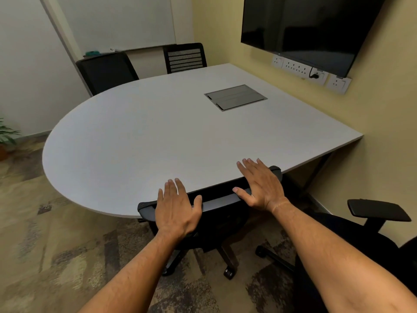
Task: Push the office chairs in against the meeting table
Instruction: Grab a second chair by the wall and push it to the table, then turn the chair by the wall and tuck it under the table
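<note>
Both palms flat, fingers spread, nothing gripped: left hand (177, 207), right hand (261, 185) on chair (216, 199) backrest, already touching worktop (135, 136) edge; spare chair (352, 240) right of it.

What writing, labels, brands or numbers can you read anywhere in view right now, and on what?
None can be read.
Wall screen: a tiny pale mark at its lower edge, too small to read.
Wall sockets: no legible marking.
Whiteboard: blank.
Table, its cable hatch and the chair under both hands: no text visible.
</note>
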### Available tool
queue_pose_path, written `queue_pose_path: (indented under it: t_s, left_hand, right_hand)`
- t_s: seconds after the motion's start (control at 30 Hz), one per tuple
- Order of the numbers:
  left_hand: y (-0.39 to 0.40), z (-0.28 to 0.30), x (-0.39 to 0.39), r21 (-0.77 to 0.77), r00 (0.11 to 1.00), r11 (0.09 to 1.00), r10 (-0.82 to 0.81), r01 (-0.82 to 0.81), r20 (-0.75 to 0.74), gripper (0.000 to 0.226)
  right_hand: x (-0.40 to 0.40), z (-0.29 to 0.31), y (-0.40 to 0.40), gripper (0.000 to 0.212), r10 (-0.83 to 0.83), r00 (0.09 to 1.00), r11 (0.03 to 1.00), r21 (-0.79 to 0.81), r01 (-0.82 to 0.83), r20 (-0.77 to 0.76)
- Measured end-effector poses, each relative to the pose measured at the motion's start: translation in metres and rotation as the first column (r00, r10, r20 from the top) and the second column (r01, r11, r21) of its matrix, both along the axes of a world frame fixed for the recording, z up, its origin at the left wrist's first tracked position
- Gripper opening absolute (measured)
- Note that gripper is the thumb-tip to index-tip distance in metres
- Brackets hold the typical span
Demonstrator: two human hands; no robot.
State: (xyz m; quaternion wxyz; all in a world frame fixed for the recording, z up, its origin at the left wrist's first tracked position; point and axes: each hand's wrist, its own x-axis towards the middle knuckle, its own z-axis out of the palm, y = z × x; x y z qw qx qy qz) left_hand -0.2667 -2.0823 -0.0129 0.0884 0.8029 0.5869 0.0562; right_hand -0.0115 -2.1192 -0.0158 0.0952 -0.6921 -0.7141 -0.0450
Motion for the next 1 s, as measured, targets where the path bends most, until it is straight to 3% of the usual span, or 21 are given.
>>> queue_pose_path:
  t_s: [0.27,0.5,0.67,1.0]
  left_hand:
    - [0.002,0.001,-0.003,-0.003,0.997,0.997,-0.075,0.075,-0.007,0.084]
    - [-0.002,0.004,0.010,0.065,0.987,0.987,-0.150,0.146,0.059,0.083]
    - [-0.024,0.009,0.061,0.138,0.940,0.943,-0.319,0.303,0.121,0.083]
    - [-0.111,0.029,0.194,0.219,0.806,0.802,-0.584,0.556,0.091,0.083]
  right_hand:
    - [-0.006,-0.004,-0.009,0.091,-0.052,0.999,0.999,0.003,0.052,0.011]
    - [-0.016,0.006,-0.025,0.089,-0.087,0.993,0.996,0.025,0.089,-0.084]
    - [0.012,0.016,-0.068,0.090,-0.167,0.986,0.985,0.043,0.168,-0.030]
    - [0.115,0.037,-0.218,0.089,-0.429,0.901,0.902,0.077,0.424,0.063]
